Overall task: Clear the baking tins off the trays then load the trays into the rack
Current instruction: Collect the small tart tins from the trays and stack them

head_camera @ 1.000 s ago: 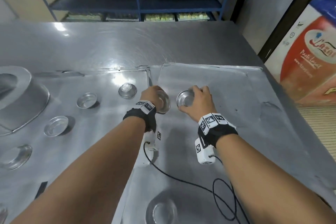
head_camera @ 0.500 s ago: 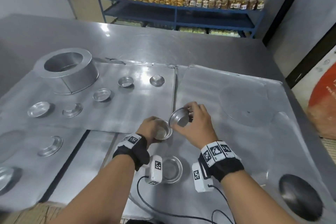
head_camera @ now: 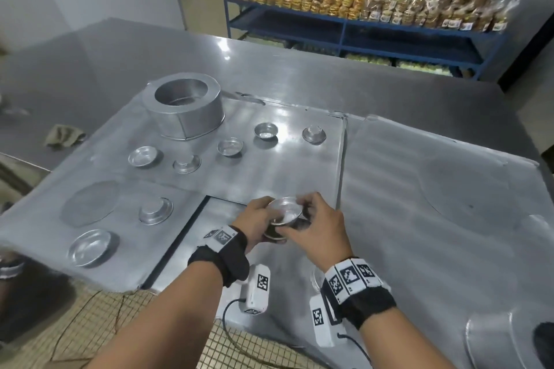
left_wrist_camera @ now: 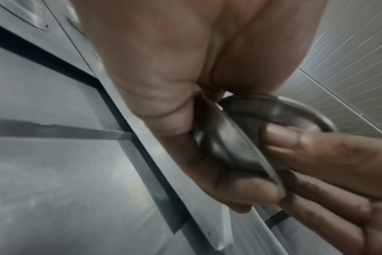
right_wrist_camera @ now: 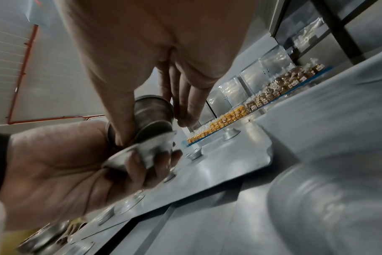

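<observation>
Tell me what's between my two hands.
Two small baking tins, one over the other, held by the left hand and right hand; the head view shows it.

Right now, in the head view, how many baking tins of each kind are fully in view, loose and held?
loose small tins lying on the trays: 7
held small tins, gripped between left hand and right hand: 2
tall ring tin: 1
Total: 10

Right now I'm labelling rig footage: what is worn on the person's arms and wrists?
Arms are bare, no sleeves. Each wrist carries a black wristband topped by a white strip of square black-and-white markers. A white camera box bearing another marker hangs under each wrist, trailing a thin black cable.
</observation>
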Demonstrator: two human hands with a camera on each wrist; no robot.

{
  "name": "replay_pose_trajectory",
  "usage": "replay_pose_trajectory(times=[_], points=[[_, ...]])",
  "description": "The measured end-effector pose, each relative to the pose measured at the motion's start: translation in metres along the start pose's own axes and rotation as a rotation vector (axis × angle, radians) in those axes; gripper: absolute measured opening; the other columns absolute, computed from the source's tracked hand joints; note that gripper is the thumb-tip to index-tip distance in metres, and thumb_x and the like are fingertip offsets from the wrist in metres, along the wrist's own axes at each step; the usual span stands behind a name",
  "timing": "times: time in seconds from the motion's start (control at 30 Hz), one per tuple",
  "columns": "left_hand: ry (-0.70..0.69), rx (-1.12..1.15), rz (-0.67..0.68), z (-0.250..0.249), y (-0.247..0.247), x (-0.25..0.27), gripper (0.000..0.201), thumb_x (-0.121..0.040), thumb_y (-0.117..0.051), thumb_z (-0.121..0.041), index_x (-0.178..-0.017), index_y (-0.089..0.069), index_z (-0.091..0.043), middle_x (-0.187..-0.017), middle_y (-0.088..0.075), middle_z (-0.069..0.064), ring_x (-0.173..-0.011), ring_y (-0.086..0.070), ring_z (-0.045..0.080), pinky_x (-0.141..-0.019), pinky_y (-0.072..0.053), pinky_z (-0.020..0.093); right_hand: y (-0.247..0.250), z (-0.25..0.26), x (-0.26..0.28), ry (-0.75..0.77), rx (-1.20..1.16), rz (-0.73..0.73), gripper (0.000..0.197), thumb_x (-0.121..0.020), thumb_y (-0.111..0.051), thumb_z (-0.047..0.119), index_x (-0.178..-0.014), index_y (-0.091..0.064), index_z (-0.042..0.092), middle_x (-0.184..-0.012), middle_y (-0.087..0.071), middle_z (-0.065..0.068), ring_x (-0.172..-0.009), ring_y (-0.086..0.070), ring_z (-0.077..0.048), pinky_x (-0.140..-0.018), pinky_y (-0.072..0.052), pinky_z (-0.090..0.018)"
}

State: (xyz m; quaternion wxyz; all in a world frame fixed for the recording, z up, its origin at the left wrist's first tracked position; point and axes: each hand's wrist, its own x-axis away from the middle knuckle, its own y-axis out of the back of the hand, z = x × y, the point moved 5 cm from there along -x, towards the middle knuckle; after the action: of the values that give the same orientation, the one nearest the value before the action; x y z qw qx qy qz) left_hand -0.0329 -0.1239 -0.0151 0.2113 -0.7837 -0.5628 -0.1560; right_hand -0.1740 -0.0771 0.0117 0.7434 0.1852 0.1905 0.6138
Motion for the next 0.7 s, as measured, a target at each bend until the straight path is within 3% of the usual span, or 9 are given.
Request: replay_pose_trajectory(times=[0.27, 0.4, 0.53, 0.6, 0.7], points=[[-0.129, -0.094, -0.036, -0.013, 0.082, 0.012, 0.026, -0.087, -0.051, 0.005, -0.108, -0.062, -0.005, -0.095, -0.064, 0.024, -0.082, -0.065, 0.035, -0.061, -0.056, 0.038, -0.076, 0.026, -0.002, -0.051, -0.152, 0.123, 0.06, -0.055, -0.095, 0.027, -0.104, -0.06, 0.024, -0.116, -0.068, 0.012, -0.107, -0.065, 0.003, -0.099, -0.052, -0.025], [-0.15, -0.139, -0.092, -0.018, 0.124, 0.022, 0.028, -0.077, -0.052, -0.002, -0.096, -0.066, -0.017, -0.086, -0.065, 0.014, -0.076, -0.062, 0.026, -0.056, -0.054, 0.033, -0.112, 0.046, -0.002, -0.06, -0.179, 0.193, 0.06, -0.055, -0.097, 0.02, -0.103, -0.061, 0.02, -0.106, -0.07, 0.013, -0.102, -0.065, 0.007, -0.095, -0.052, -0.019], [-0.173, -0.196, -0.147, -0.019, 0.168, 0.03, 0.03, -0.087, -0.048, 0.009, -0.106, -0.065, -0.006, -0.089, -0.063, 0.016, -0.082, -0.06, 0.028, -0.053, -0.055, 0.029, -0.149, 0.069, -0.004, -0.044, -0.187, 0.273, 0.059, -0.06, -0.095, 0.025, -0.108, -0.059, 0.025, -0.107, -0.069, 0.015, -0.105, -0.063, 0.007, -0.095, -0.049, -0.015], [-0.151, -0.169, -0.161, -0.017, 0.189, 0.034, 0.03, -0.09, -0.044, 0.013, -0.109, -0.062, -0.001, -0.091, -0.061, 0.019, -0.082, -0.061, 0.033, -0.058, -0.06, 0.04, -0.165, 0.078, -0.008, -0.046, -0.194, 0.279, 0.048, -0.071, -0.089, 0.031, -0.109, -0.061, 0.022, -0.109, -0.07, 0.012, -0.107, -0.064, 0.005, -0.097, -0.051, -0.018], [-0.127, -0.158, -0.21, -0.013, 0.221, 0.042, 0.029, -0.089, -0.046, 0.01, -0.105, -0.065, -0.006, -0.093, -0.061, 0.021, -0.084, -0.063, 0.04, -0.068, -0.058, 0.059, -0.186, 0.083, -0.023, -0.023, -0.052, 0.204, 0.032, -0.088, -0.069, 0.046, -0.106, -0.066, 0.021, -0.1, -0.074, 0.007, -0.098, -0.068, -0.002, -0.095, -0.054, -0.032]])
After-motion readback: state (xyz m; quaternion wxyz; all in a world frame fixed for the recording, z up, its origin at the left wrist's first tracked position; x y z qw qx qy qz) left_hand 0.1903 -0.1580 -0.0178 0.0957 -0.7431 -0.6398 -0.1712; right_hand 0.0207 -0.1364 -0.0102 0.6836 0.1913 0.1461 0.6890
